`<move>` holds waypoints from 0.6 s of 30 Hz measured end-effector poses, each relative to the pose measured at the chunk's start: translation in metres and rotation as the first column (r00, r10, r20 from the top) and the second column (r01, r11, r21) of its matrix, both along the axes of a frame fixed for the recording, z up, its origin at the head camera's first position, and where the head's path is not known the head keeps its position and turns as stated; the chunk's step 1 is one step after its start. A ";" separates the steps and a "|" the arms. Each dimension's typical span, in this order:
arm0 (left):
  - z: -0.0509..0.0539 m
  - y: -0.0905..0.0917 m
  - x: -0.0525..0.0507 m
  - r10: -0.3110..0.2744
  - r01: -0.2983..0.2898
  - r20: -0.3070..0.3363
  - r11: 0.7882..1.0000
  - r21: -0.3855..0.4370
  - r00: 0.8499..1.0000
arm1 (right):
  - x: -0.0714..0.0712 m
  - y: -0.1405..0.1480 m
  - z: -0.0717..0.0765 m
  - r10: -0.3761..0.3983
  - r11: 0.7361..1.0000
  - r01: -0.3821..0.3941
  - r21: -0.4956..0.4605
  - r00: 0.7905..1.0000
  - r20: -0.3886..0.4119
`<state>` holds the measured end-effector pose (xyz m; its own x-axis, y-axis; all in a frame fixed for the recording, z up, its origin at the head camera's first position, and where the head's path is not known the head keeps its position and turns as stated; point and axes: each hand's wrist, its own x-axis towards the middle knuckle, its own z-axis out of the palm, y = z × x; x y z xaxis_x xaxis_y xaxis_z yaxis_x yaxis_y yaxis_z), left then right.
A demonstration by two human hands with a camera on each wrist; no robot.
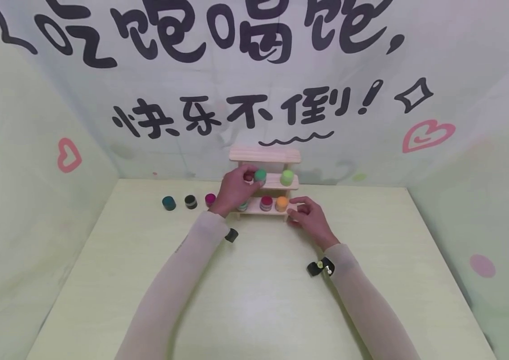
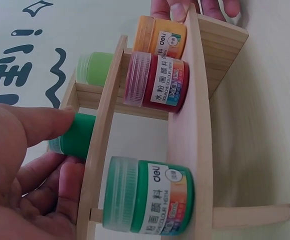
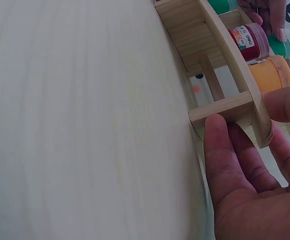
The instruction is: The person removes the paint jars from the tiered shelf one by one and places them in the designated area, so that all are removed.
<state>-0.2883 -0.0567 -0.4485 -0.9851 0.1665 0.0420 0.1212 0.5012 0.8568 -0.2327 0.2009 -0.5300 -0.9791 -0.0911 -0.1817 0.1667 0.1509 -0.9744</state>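
Note:
A small wooden tiered rack (image 1: 265, 156) stands near the back wall. The left hand (image 1: 236, 187) pinches a green paint jar (image 2: 78, 135) at the middle shelf, thumb on its lid side. A light green jar (image 1: 287, 177) sits on that shelf to the right. On the lower shelf stand a green jar (image 2: 150, 197), a red jar (image 1: 266, 202) and an orange jar (image 1: 281, 203). The right hand (image 1: 312, 220) holds the rack's right end, thumb by the orange jar and fingers around the end support (image 3: 222, 108). A dark red jar (image 1: 248, 177) shows partly behind the left hand.
Left of the rack, a teal jar (image 1: 169, 203), a black jar (image 1: 190, 201) and a magenta jar (image 1: 210, 200) stand in a row on the pale table (image 1: 254, 300). A cloth (image 1: 191, 80) with dark lettering hangs behind, and cloth hangs at both sides.

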 end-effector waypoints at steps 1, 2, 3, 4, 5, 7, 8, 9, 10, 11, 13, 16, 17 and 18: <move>0.000 -0.001 0.001 -0.006 0.006 0.002 1.000 0.009 1.000 | 0.000 0.000 -0.001 -0.001 1.000 0.001 -0.001 1.000 0.001; 0.000 -0.002 0.001 -0.014 0.014 0.001 1.000 0.017 1.000 | 0.000 0.000 -0.001 -0.002 1.000 0.002 0.002 1.000 0.001; 0.000 -0.003 0.002 -0.020 0.020 0.002 0.999 0.025 1.000 | 0.000 0.000 -0.001 -0.004 1.000 0.004 0.001 1.000 0.000; 0.001 -0.003 0.002 -0.026 0.026 0.006 0.999 0.034 1.000 | 0.000 0.001 -0.002 -0.006 1.000 0.006 0.004 1.000 -0.002; 0.001 -0.004 0.003 -0.030 0.030 0.010 0.999 0.040 0.999 | 0.000 0.001 -0.002 -0.007 1.000 0.007 0.004 1.000 -0.004; 0.001 -0.005 0.003 -0.036 0.035 0.016 0.998 0.047 0.999 | 0.000 0.001 -0.002 -0.004 1.000 0.004 0.003 1.000 -0.008; 0.001 -0.006 0.004 -0.037 0.036 0.017 0.998 0.049 0.999 | 0.000 0.001 -0.002 -0.002 1.000 0.002 -0.001 1.000 -0.009; 0.001 -0.006 0.005 -0.037 0.036 0.018 0.998 0.053 0.999 | -0.001 0.001 -0.002 0.000 1.000 0.000 -0.003 1.000 -0.009; 0.001 -0.007 0.005 -0.038 0.036 0.018 0.997 0.061 0.999 | -0.001 0.001 -0.002 0.002 1.000 -0.002 -0.006 1.000 -0.009; 0.000 -0.009 0.005 -0.038 0.037 0.014 0.997 0.071 0.999 | -0.001 0.000 -0.002 0.003 1.000 -0.003 -0.011 1.000 -0.007; -0.001 -0.011 0.006 -0.037 0.037 0.007 0.995 0.091 0.999 | -0.001 -0.001 -0.002 0.002 1.000 -0.002 -0.016 1.000 -0.007; -0.001 -0.016 0.009 -0.035 0.033 0.010 0.993 0.115 0.999 | -0.001 -0.001 -0.003 0.002 1.000 -0.002 -0.020 1.000 -0.012; -0.001 -0.018 0.010 -0.034 0.033 0.013 0.993 0.117 0.999 | -0.001 -0.001 -0.003 0.003 1.000 -0.003 -0.017 1.000 -0.013; 0.000 -0.019 0.012 -0.035 0.032 0.017 0.992 0.119 0.999 | -0.001 -0.001 -0.003 0.001 1.000 -0.001 -0.017 1.000 -0.012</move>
<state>-0.2764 -0.0761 -0.4488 -0.9799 0.1944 0.0452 0.1198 0.3919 0.9122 -0.2333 0.2000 -0.5329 -0.9812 -0.0954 -0.1680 0.1546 0.1346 -0.9788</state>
